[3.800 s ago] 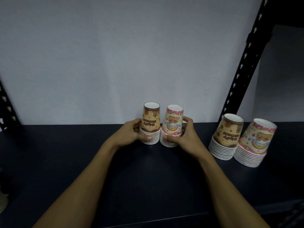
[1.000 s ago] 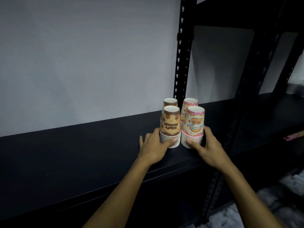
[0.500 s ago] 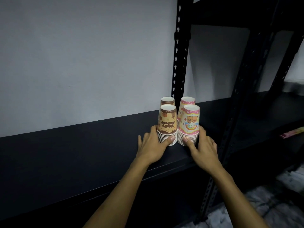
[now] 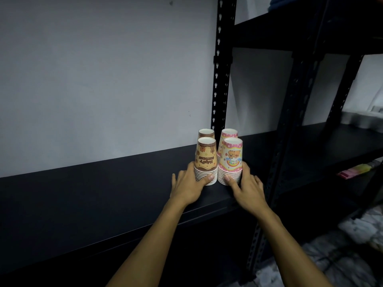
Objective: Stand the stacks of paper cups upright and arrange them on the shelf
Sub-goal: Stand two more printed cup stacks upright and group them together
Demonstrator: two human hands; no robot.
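Note:
Several stacks of upturned paper cups stand in a tight block on the black shelf (image 4: pixel 103 199). The front brown stack (image 4: pixel 205 160) is gripped near its base by my left hand (image 4: pixel 187 186), thumb on the front rims. The front pink stack (image 4: pixel 232 160) is held at its base by my right hand (image 4: pixel 246 188), thumb in front and fingers round its right side. A second brown stack (image 4: pixel 206 133) and a second pink stack (image 4: pixel 229 133) stand directly behind, mostly hidden.
A black perforated upright (image 4: pixel 221 65) rises just behind the cups against the grey wall. Another upright (image 4: pixel 290 125) stands to the right, with a neighbouring black shelf (image 4: pixel 331 146) beyond it. A pink object (image 4: pixel 355 170) lies lower right.
Since 3.8 s ago the two stacks in my hands went from the shelf's middle to right in front of the two right-hand stacks. In the last second they slid slightly back.

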